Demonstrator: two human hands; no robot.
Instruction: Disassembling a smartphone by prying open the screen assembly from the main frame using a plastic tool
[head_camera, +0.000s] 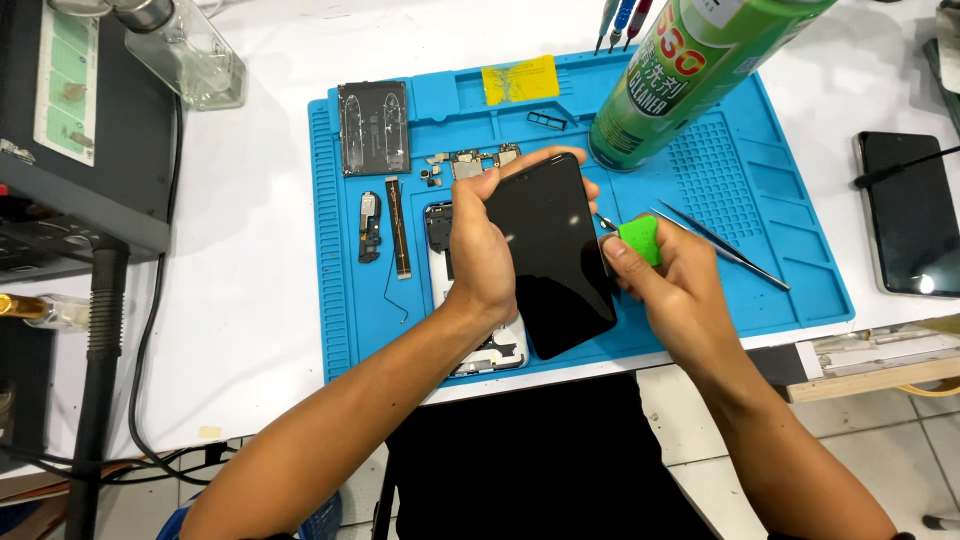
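Right of the hands, tweezers (722, 246) lie across the mat (800, 290); the green can (690, 70) blocks the far side; loose parts (385, 230) crowd the left, near edge open

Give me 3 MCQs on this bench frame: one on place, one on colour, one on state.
1. Where do the tweezers lie?
A. On the blue mat, right of the hands
B. On the white table left of the mat
C. Inside the glass bottle

2. What colour is the small piece pinched in the right hand?
A. Red
B. Green
C. Yellow

3. How is the black phone screen held?
A. Lying flat on the mat, untouched
B. Lifted and gripped by the left hand
C. Standing in the spray can

Answers:
1 A: they rest on the blue mat beside the right hand.
2 B: the green piece shows between its fingertips at the screen's edge.
3 B: the left fingers wrap the screen's top, tilted above the mat.
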